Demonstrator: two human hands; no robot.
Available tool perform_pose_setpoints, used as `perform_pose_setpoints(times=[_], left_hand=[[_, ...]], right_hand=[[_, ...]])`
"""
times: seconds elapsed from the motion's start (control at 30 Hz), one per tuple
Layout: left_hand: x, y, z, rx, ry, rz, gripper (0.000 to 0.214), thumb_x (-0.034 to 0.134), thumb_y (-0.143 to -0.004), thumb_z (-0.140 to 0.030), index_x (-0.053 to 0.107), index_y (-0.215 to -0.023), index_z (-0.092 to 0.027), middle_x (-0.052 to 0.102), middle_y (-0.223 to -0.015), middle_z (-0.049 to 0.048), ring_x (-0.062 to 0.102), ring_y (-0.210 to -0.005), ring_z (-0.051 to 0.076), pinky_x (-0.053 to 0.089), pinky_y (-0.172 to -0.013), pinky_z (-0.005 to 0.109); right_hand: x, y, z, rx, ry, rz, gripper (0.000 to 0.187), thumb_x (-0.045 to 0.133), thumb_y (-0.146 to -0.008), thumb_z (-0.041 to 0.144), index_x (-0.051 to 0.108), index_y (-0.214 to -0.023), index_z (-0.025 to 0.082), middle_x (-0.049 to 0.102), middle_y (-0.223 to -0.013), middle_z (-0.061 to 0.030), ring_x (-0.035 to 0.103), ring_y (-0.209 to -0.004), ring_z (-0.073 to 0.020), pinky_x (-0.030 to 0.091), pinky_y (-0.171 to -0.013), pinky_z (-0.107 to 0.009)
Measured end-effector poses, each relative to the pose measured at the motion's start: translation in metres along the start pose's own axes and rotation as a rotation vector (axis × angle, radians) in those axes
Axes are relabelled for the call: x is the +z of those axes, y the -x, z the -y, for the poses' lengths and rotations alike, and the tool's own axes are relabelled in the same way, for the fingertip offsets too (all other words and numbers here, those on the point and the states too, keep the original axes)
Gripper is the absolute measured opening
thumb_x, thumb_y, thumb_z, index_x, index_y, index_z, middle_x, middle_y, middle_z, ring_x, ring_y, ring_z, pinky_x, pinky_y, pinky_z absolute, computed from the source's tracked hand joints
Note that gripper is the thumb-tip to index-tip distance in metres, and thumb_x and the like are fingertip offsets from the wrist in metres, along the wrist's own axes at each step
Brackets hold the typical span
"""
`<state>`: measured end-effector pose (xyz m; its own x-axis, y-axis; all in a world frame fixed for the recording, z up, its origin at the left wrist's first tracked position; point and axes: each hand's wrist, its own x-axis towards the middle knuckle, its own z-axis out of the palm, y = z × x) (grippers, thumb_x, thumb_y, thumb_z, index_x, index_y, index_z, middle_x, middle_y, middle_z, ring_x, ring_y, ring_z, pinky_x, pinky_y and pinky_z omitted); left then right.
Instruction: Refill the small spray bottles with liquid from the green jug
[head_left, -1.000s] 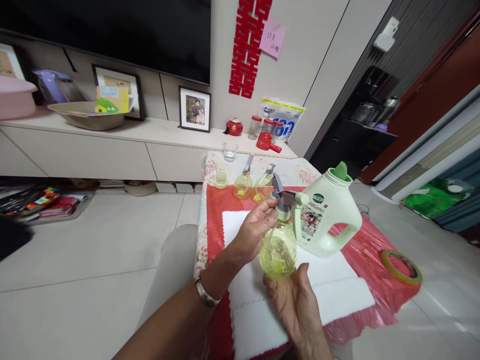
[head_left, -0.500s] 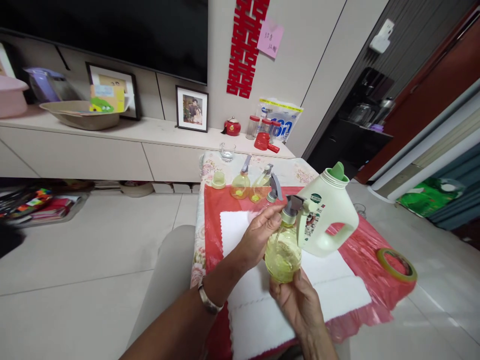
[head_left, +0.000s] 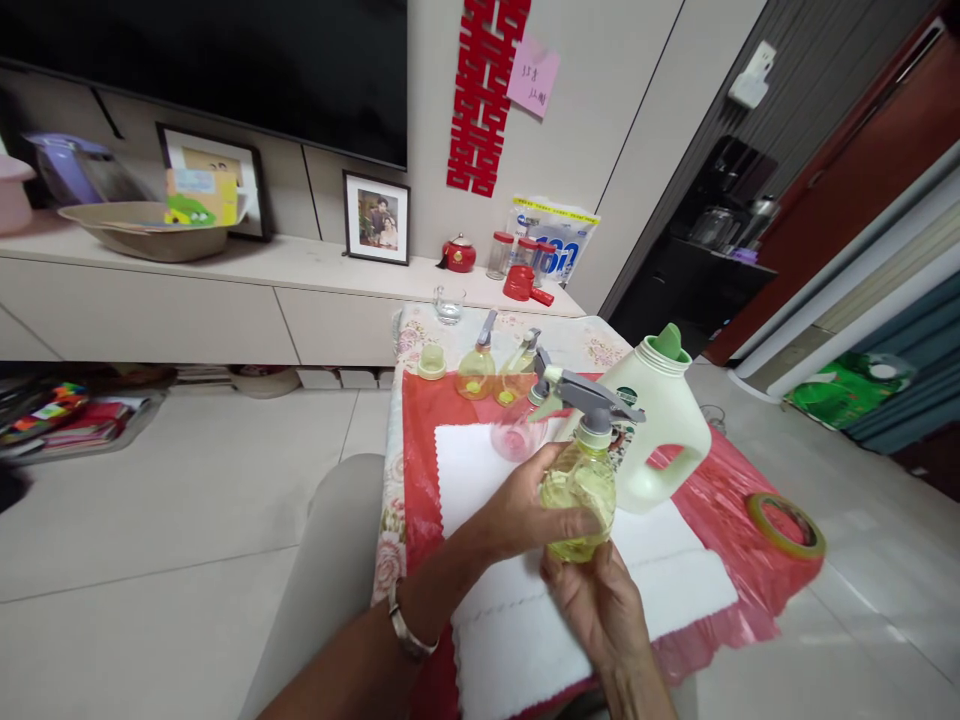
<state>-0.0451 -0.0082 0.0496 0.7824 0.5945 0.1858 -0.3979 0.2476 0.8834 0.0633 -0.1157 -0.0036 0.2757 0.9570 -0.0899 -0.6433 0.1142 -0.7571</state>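
A clear yellow spray bottle [head_left: 576, 482] with a grey trigger head is held up over the white cloth [head_left: 517, 640]. My left hand [head_left: 517, 515] wraps round its body, thumb across the front. From below, my right hand [head_left: 600, 605] grips the base with its fingertips. The nozzle points left. Just behind stands a pale green jug [head_left: 675, 420] with a handle and a green piece in its mouth. A pink spray bottle [head_left: 517, 435] sits on the cloth's far part, partly hidden by the held bottle's head. Two more yellow spray bottles [head_left: 476, 372] [head_left: 516, 380] stand farther back.
Red plastic sheeting [head_left: 420, 500] lies under the cloth on a flowered table cover. A tape roll [head_left: 786, 525] rests at the right. A pale yellow cap [head_left: 432, 362] and a glass cup [head_left: 448, 305] stand at the back, before a low cabinet [head_left: 345, 325].
The spray bottle has been turned, so its nozzle now points left. My left hand has slid from near the neck down onto the body. My right hand stays at the base.
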Motion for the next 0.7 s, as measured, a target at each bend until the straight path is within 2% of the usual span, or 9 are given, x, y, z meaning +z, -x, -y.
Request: perform_pose_setpoints(times=[0.07, 0.17, 0.27, 0.33, 0.4, 0.5, 0.7], left_hand=[[0.001, 0.003, 0.006, -0.034, 0.015, -0.015, 0.078, 0.091, -0.063, -0.035, 0.052, -0.130, -0.020, 0.068, -0.106, 0.0078, 0.066, -0.100, 0.026, 0.052, -0.085, 0.036], [0.002, 0.004, 0.016, -0.030, -0.008, -0.066, 0.075, 0.089, -0.064, -0.034, 0.050, -0.127, -0.021, 0.065, -0.106, 0.0070, 0.065, -0.096, 0.023, 0.052, -0.080, 0.033], [0.002, 0.002, 0.021, -0.017, -0.099, -0.103, 0.072, 0.086, -0.066, -0.030, 0.049, -0.127, -0.020, 0.064, -0.108, 0.0071, 0.064, -0.096, 0.022, 0.051, -0.083, 0.034], [0.003, 0.002, 0.023, 0.006, -0.184, -0.150, 0.070, 0.085, -0.065, -0.026, 0.050, -0.125, -0.020, 0.064, -0.109, 0.0068, 0.063, -0.099, 0.023, 0.051, -0.086, 0.035], [0.003, 0.003, 0.028, 0.031, -0.269, -0.191, 0.070, 0.084, -0.063, -0.022, 0.049, -0.124, -0.021, 0.063, -0.112, 0.0071, 0.063, -0.101, 0.024, 0.050, -0.089, 0.037], [0.003, 0.004, 0.037, 0.062, -0.411, -0.242, 0.073, 0.083, -0.061, -0.020, 0.048, -0.125, -0.021, 0.061, -0.119, 0.0086, 0.060, -0.108, 0.027, 0.048, -0.094, 0.042], [0.002, 0.007, 0.053, 0.146, -0.694, -0.280, 0.079, 0.083, -0.057, -0.017, 0.049, -0.128, -0.023, 0.058, -0.119, 0.0087, 0.055, -0.114, 0.031, 0.043, -0.103, 0.049]], right_hand=[[-0.001, 0.001, -0.001, -0.004, 0.113, 0.031, 0.047, 0.079, -0.074, 0.059, 0.066, -0.102, 0.024, 0.059, -0.078, -0.0022, 0.054, -0.065, -0.0120, 0.049, -0.064, -0.027], [-0.011, 0.002, 0.005, 0.007, 0.307, 0.072, 0.050, 0.070, -0.079, 0.067, 0.065, -0.096, 0.019, 0.059, -0.073, -0.0038, 0.054, -0.064, -0.0140, 0.046, -0.061, -0.027], [-0.026, 0.001, 0.026, -0.002, 0.479, 0.027, 0.047, 0.077, -0.080, 0.053, 0.068, -0.111, 0.019, 0.067, -0.101, -0.0087, 0.060, -0.083, -0.0169, 0.048, -0.068, -0.027], [-0.034, -0.001, 0.043, -0.070, 0.669, -0.071, 0.051, 0.078, -0.080, 0.049, 0.066, -0.123, 0.023, 0.063, -0.124, -0.0084, 0.060, -0.105, -0.0201, 0.050, -0.082, -0.029], [-0.034, -0.004, 0.058, -0.167, 0.790, -0.152, 0.057, 0.076, -0.082, 0.051, 0.062, -0.131, 0.027, 0.058, -0.135, -0.0073, 0.056, -0.119, -0.0229, 0.049, -0.095, -0.033], [-0.016, -0.011, 0.072, -0.304, 0.792, -0.158, 0.061, 0.076, -0.082, 0.049, 0.058, -0.137, 0.028, 0.057, -0.137, -0.0089, 0.055, -0.124, -0.0251, 0.047, -0.102, -0.040], [0.033, -0.030, 0.079, -0.442, 0.910, -0.223, 0.070, 0.083, -0.074, 0.044, 0.058, -0.136, 0.024, 0.065, -0.118, -0.0106, 0.061, -0.110, -0.0257, 0.051, -0.093, -0.042]])
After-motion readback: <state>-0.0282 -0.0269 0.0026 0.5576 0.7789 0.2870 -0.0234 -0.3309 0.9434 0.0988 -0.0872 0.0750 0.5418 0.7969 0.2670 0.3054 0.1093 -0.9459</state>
